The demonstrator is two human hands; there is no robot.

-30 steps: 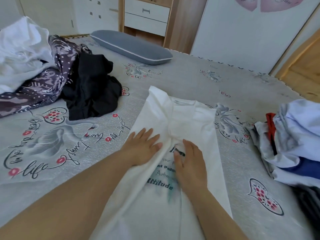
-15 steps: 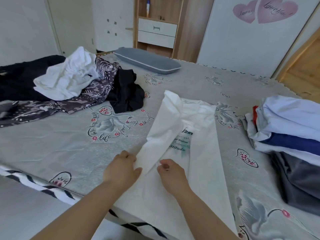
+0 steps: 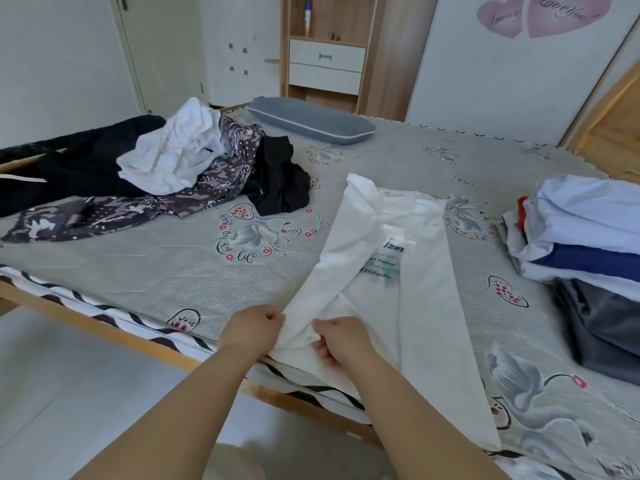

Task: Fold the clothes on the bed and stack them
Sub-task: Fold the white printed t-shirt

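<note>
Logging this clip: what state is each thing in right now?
White T-shirt: long sides folded in, near end gripped.
Left hand: pinching the shirt's edge.
Right hand: pinching the shirt's near end.
Stack: folded, piled at right.
Heap: unfolded, crumpled.
Drawers: closed.

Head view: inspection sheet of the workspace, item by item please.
Surface: bed with grey printed cover, wooden frame along the near edge.
Job's things: white T-shirt laid flat, left side folded inward; folded stack on the right.
Clutter: unfolded pile of white, patterned and black clothes, far left.
Grippers: left hand and right hand both pinch the shirt's near hem.
Cables: nothing seen.
Surroundings: grey pillow, wooden drawer unit, heart decals on the wardrobe.
</note>
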